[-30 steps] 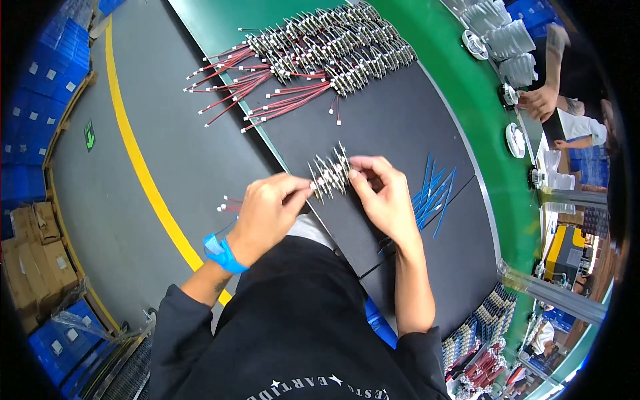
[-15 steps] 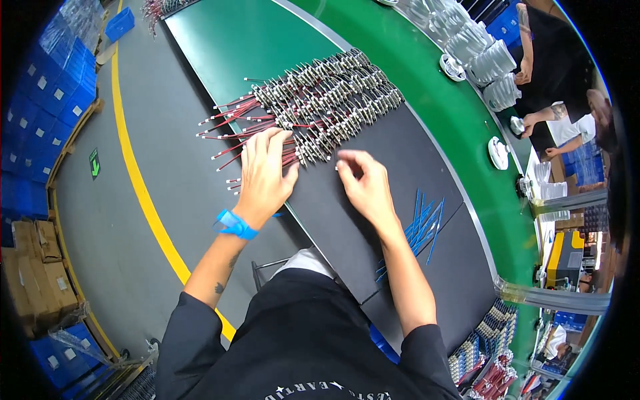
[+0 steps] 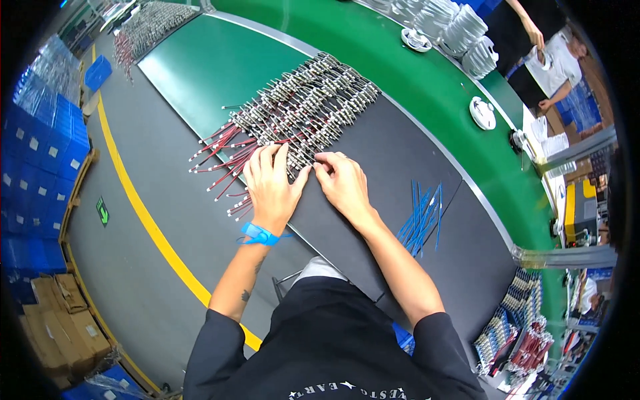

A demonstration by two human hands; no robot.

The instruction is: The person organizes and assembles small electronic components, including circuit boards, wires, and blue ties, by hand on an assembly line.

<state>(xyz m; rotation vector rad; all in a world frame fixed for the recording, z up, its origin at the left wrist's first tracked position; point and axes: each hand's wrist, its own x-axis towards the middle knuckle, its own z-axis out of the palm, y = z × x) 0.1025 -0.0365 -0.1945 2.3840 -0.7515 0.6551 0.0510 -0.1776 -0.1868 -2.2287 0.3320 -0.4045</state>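
Rows of small metallic parts with red wires (image 3: 303, 100) and white plugs lie packed together on the dark mat. My left hand (image 3: 270, 190), with a blue band at the wrist, curls over the near end of the closest row, thumb toward my right hand. Beside it, my right hand (image 3: 345, 185) is closed, thumb and fingertips together at that row's right edge. Whatever it pinches is hidden by the fingers. To the right of my forearm, thin blue cable ties (image 3: 421, 217) lie in a loose bunch.
Beyond the mat (image 3: 400, 153) runs a green conveyor (image 3: 427, 107) with white round parts (image 3: 483, 113). More wired parts (image 3: 513, 327) lie at lower right. Stacked blue crates (image 3: 47, 147) stand left across the floor. Co-workers (image 3: 553, 67) are at the far side.
My right hand has moved left to the row's edge, and its fingers have closed. My left hand stays over the near row. The view has shifted slightly.
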